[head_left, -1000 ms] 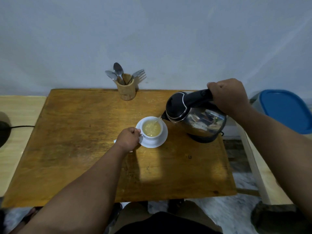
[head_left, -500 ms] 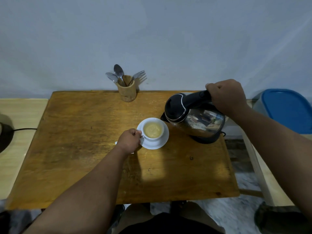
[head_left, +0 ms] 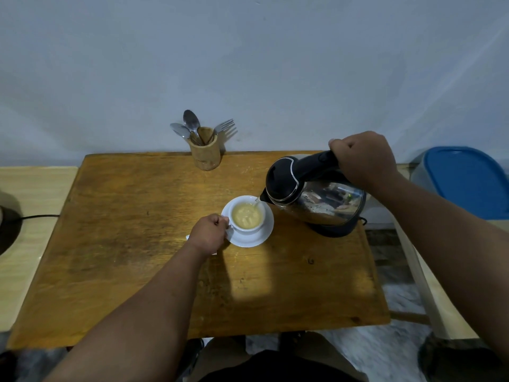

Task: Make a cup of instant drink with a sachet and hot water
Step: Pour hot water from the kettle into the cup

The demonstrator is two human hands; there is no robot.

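Observation:
A white cup (head_left: 247, 216) full of pale yellow liquid stands on a white saucer (head_left: 257, 238) on the wooden table (head_left: 137, 230). My left hand (head_left: 208, 235) grips the cup's handle. My right hand (head_left: 363, 158) is closed around the black handle of a steel kettle (head_left: 314, 194), which is tilted left with its spout over the cup's far right rim. A thin stream of water runs from the spout into the cup. A scrap of white packet (head_left: 187, 237) peeks out under my left hand.
A wooden holder (head_left: 206, 151) with spoons and a fork stands at the table's back edge by the wall. A bin with a blue lid (head_left: 468, 180) sits at the right. A dark object with a cable (head_left: 9, 224) lies on the left bench.
Half a second ago the kettle was tipped back and no water ran. It is tilted towards the cup again and water streams in. My left hand stays on the cup's handle.

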